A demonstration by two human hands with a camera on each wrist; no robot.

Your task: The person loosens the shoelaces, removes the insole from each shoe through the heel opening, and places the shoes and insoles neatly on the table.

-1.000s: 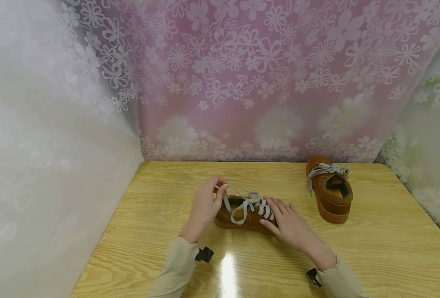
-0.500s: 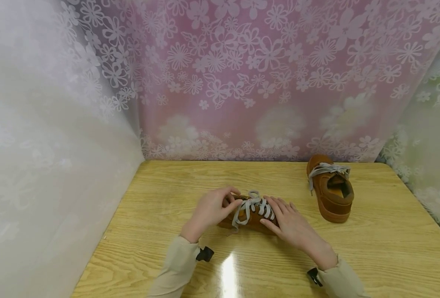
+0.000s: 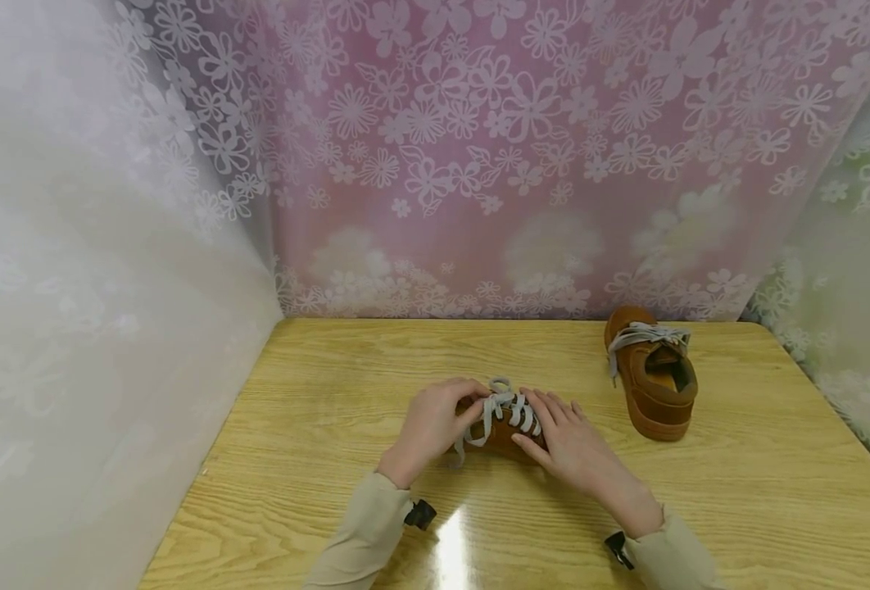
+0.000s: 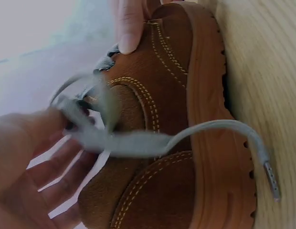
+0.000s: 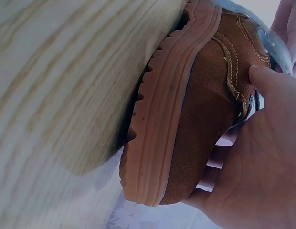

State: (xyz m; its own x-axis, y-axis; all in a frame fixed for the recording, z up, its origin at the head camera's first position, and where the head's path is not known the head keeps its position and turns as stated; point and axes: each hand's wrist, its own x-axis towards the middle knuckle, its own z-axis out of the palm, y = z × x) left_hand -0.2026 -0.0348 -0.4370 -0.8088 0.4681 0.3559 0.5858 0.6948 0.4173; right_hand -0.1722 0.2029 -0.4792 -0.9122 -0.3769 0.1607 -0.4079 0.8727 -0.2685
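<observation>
A brown shoe [image 3: 509, 440] with grey laces lies sideways in front of me, its toe to the right. My left hand [image 3: 437, 419] is at the top of the lacing, its thumb and a finger pinching the shoelace [image 4: 133, 144] near the knot; the other fingers lie behind the shoe's collar. One lace end with a tip hangs down over the sole, and a loop stands up on the far side. My right hand [image 3: 578, 449] grips the front of the shoe, thumb on the near side and fingers across the top. The left hand hides the heel in the head view.
A matching brown shoe [image 3: 662, 414] stands at the back right, its grey laces draped to the left. The wooden table [image 3: 317, 385] meets a pink floral curtain [image 3: 479, 246] at its back edge. A pale sheet [image 3: 147, 328] hangs on the left.
My left hand has let go of the lace end it held out to the left and moved right to the knot. That lace end now hangs down the near side. The right hand stays put.
</observation>
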